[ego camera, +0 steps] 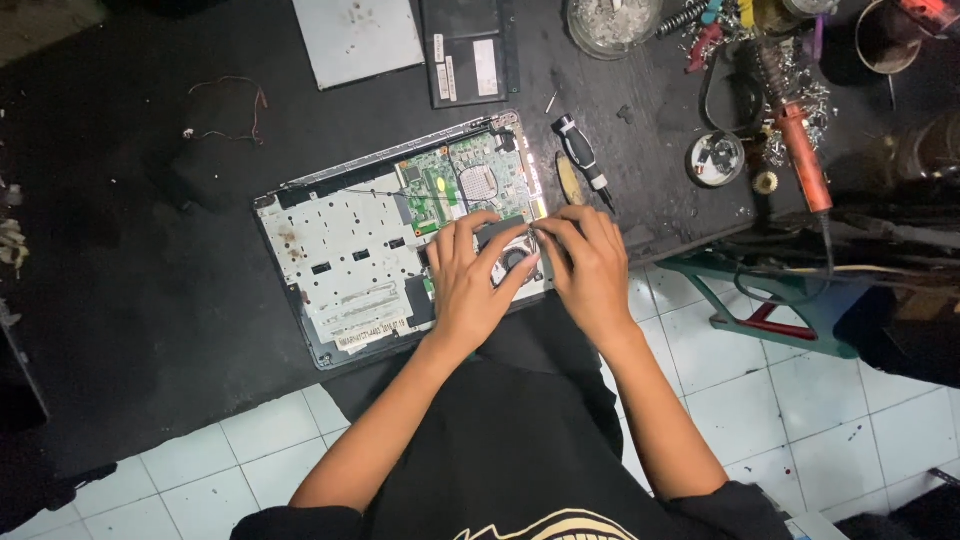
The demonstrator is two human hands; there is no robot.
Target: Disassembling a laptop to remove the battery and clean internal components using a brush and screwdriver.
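A white rectangular label [372, 332] lies along the near edge of the opened laptop before you; two pale stickers [485, 67] mark the black battery pack [468, 50] at the far side.

A dark table [140, 260] holds an opened laptop [350, 260] near its front edge. Behind it lie a grey flat panel [358, 38] and a black battery [468, 50]. A black-handled screwdriver [582, 157] lies just beside the laptop. Farther right are a small round tin [716, 158] and an orange-handled soldering iron [802, 155]
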